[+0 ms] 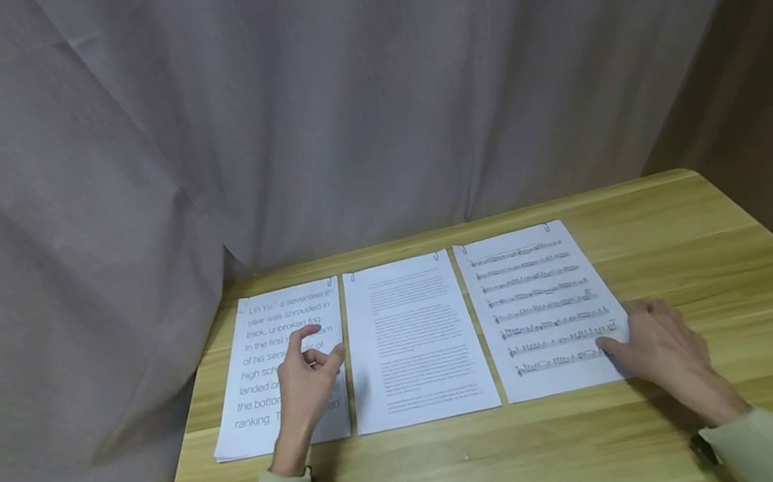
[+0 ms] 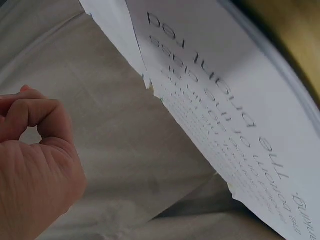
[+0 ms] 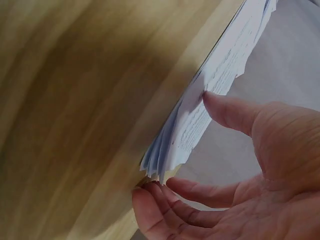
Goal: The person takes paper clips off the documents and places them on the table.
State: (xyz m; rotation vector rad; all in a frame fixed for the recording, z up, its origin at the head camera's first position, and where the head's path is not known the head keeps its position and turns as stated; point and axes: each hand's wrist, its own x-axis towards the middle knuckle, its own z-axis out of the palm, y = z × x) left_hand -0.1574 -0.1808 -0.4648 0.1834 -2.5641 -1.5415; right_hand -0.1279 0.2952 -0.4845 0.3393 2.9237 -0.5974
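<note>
Three paper-clipped stacks of printed sheets lie side by side: a large-print text stack (image 1: 264, 378), a small-print text stack (image 1: 413, 338), and a sheet-music stack (image 1: 541, 309) on the right. My left hand (image 1: 310, 379) hovers over the large-print stack, fingers loosely bent, thumb and index finger apart, holding nothing. At the sheet music's lower right corner is my right hand (image 1: 656, 341). Its thumb (image 3: 225, 107) touches the top page, while the other fingers are beside the edge, by the table. Several page corners (image 3: 162, 152) there are fanned apart.
The stacks lie on a wood-grain table (image 1: 724, 263). A grey curtain (image 1: 351, 112) hangs behind it and down along its left side. Small clips (image 1: 547, 227) sit at the stacks' far edges.
</note>
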